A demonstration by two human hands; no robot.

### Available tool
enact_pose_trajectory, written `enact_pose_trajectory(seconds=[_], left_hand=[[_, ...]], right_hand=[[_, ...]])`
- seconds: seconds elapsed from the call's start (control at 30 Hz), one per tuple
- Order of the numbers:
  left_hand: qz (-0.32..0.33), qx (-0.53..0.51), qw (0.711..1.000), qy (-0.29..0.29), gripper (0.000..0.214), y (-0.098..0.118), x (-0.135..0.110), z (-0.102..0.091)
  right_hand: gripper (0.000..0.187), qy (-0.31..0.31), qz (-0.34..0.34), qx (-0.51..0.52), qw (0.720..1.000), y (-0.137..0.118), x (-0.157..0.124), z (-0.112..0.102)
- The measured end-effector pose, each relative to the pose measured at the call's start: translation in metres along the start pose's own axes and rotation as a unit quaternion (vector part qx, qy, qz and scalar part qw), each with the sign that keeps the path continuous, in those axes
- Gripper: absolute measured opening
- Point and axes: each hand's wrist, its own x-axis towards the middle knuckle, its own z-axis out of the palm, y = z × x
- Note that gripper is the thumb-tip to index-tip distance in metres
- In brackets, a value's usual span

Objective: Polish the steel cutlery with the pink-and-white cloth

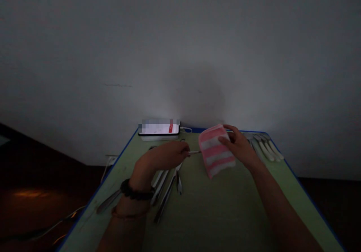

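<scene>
My left hand [166, 156] is closed on the white handle of a piece of cutlery [194, 153], which points to the right and disappears into a pink and white striped cloth [216, 150]. My right hand [239, 145] holds that folded cloth, fingers wrapped round it, above the green table [220, 214]. The far end of the cutlery is hidden by the cloth. A dark beaded bracelet is on my left wrist.
Several metal utensils [165, 190] lie on the table under my left forearm. Several white-handled ones [266, 147] lie in a row at the far right. A lit phone [158, 128] with a cable rests at the table's far edge against the wall. The room is dim.
</scene>
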Motion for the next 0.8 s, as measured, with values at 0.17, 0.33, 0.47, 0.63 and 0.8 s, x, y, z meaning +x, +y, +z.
enact_pose_trajectory(seconds=[0.17,0.33,0.47,0.63,0.8], left_hand=[[0.025,-0.022,0.999,0.012,0.028,0.005,-0.002,-0.007],[0.025,-0.026,0.998,0.045,0.029,0.013,-0.004,-0.011],[0.018,-0.039,0.996,0.079,0.030,0.023,-0.008,-0.016],[0.022,-0.025,0.991,0.128,0.029,0.035,-0.011,-0.017],[0.022,0.006,0.984,0.176,0.025,0.049,-0.008,-0.010]], right_hand=[[0.045,0.019,-0.094,-0.109,0.989,-0.002,-0.001,0.002],[0.048,0.178,-0.163,-0.265,0.934,-0.021,-0.010,0.011],[0.033,0.238,-0.157,-0.248,0.926,-0.032,-0.015,0.013],[0.033,0.143,-0.076,-0.040,0.986,-0.036,-0.015,0.015],[0.042,0.088,0.005,0.223,0.971,-0.047,-0.006,0.024]])
